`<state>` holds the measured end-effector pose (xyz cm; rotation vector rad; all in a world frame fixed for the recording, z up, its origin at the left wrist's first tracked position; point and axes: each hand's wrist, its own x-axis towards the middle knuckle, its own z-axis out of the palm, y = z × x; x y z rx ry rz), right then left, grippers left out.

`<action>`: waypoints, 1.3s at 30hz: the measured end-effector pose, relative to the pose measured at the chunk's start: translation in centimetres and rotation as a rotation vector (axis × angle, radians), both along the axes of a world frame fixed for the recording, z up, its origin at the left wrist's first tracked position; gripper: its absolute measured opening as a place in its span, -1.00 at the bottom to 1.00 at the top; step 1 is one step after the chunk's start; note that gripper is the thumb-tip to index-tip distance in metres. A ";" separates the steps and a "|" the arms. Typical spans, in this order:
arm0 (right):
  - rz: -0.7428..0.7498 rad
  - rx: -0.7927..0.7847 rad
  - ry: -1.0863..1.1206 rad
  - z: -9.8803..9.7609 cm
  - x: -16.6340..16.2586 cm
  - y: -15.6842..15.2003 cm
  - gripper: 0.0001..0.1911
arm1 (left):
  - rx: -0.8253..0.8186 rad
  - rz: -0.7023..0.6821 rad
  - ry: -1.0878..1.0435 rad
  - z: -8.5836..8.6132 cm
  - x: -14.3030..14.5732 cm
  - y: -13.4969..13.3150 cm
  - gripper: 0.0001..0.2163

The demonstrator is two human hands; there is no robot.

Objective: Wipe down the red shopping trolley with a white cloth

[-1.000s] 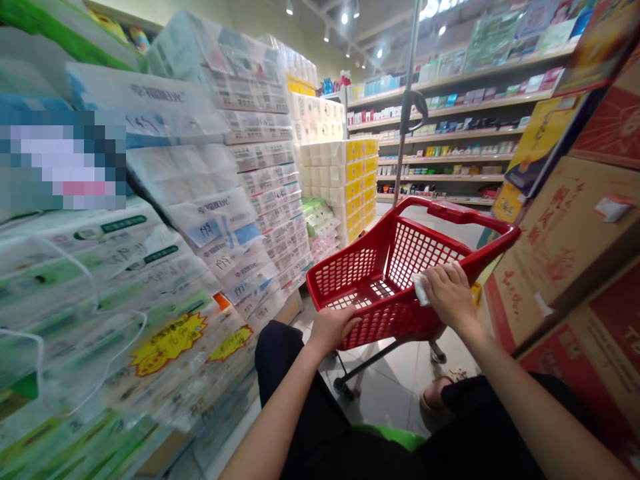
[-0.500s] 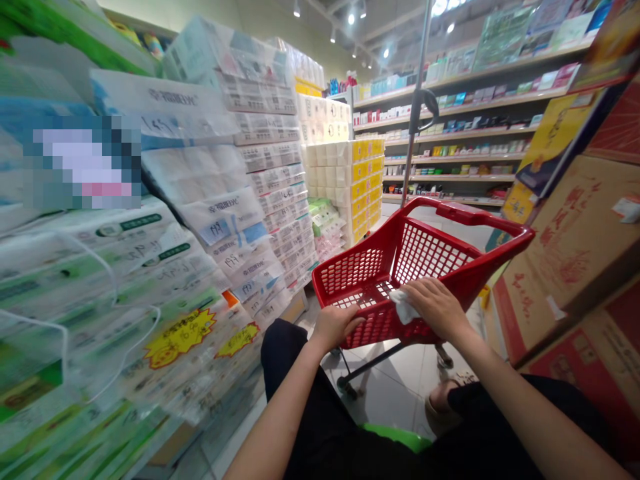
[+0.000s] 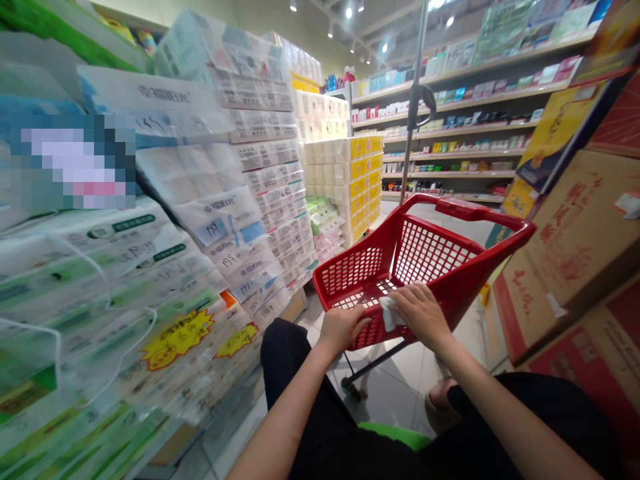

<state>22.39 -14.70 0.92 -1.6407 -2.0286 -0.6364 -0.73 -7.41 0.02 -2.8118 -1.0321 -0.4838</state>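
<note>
A red plastic shopping cart (image 3: 450, 283) with a meshed basket stands on wheels just in front of my knees. My left hand (image 3: 343, 328) grips the near rim of the basket, its fingers curled over the edge. Farther right on the same rim, my right hand (image 3: 420, 312) presses a white cloth or tissue (image 3: 391, 313) against the red plastic, fingers bent over it. Most of the cloth is hidden under that hand. The basket's mesh floor shows behind my hands.
Tall stacks of packaged tissue paper (image 3: 260, 167) rise on the left, with yellow price signs (image 3: 177, 340) on the nearest. Cardboard boxes (image 3: 575, 247) are piled at the right. Shelves of small goods (image 3: 465, 123) line the back. A metal pole (image 3: 413, 120) stands behind the cart. Something green (image 3: 395, 435) lies beneath me.
My right hand has slid left along the rim with the white cloth, closer to my left hand. My left hand has shifted slightly right, still on the rim.
</note>
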 end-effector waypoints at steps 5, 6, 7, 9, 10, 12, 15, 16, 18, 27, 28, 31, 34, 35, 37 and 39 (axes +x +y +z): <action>0.176 -0.101 -0.089 1.1 0.4 0.5 -0.77 | -0.030 -0.030 0.006 0.3 -0.5 0.2 -0.66; 0.203 -0.118 -0.113 1.5 1.6 0.5 -0.76 | -0.038 -0.033 0.007 0.4 -0.6 0.3 -0.67; 0.216 -0.128 -0.134 1.9 3.0 0.4 -0.75 | -0.044 -0.035 0.008 0.5 -0.8 0.4 -0.67; 0.187 -0.113 -0.160 2.7 6.1 0.2 -0.73 | -0.050 -0.037 0.008 0.5 -0.9 0.6 -0.68; 0.161 -0.103 -0.173 3.0 7.5 0.1 -0.73 | -0.050 -0.038 0.007 0.4 -0.9 0.7 -0.69; 0.125 -0.086 -0.197 3.4 9.7 -0.1 -0.74 | -0.046 -0.036 0.008 0.3 -0.8 0.7 -0.69; 0.110 -0.085 -0.206 3.5 10.9 -0.2 -0.77 | -0.035 -0.022 0.016 0.1 -0.5 0.6 -0.68; 0.103 -0.085 -0.199 3.4 10.8 -0.3 -0.77 | -0.033 -0.019 0.018 0.0 -0.4 0.5 -0.69; 0.092 -0.082 -0.179 3.3 10.0 -0.2 -0.78 | -0.041 -0.019 0.014 -0.1 -0.2 0.4 -0.71; 0.290 -0.142 -0.079 0.8 -1.6 1.4 -0.84 | -0.136 -0.220 -0.349 1.1 0.3 -1.1 -0.37; 0.320 -0.157 -0.054 0.5 -3.3 1.6 -0.84 | -0.142 -0.244 -0.379 1.2 0.2 -1.3 -0.33; 0.427 -0.206 0.072 0.4 -6.8 1.6 -0.80 | -0.173 -0.296 -0.458 1.3 -0.1 -1.7 -0.31; 0.517 -0.281 0.202 1.9 -6.8 0.7 -0.57 | -0.217 -0.293 -0.533 1.1 -0.6 -1.8 -0.36; 0.520 -0.286 0.221 2.6 -5.9 0.4 -0.52 | -0.237 -0.268 -0.540 1.0 -0.7 -1.7 -0.40; 0.441 -0.233 0.224 3.6 -3.6 -0.1 -0.55 | -0.261 -0.218 -0.492 0.9 -0.7 -1.6 -0.55; 0.258 -0.133 0.200 3.9 -1.1 -0.3 -0.70 | -0.249 -0.197 -0.393 1.0 -0.5 -1.5 -0.70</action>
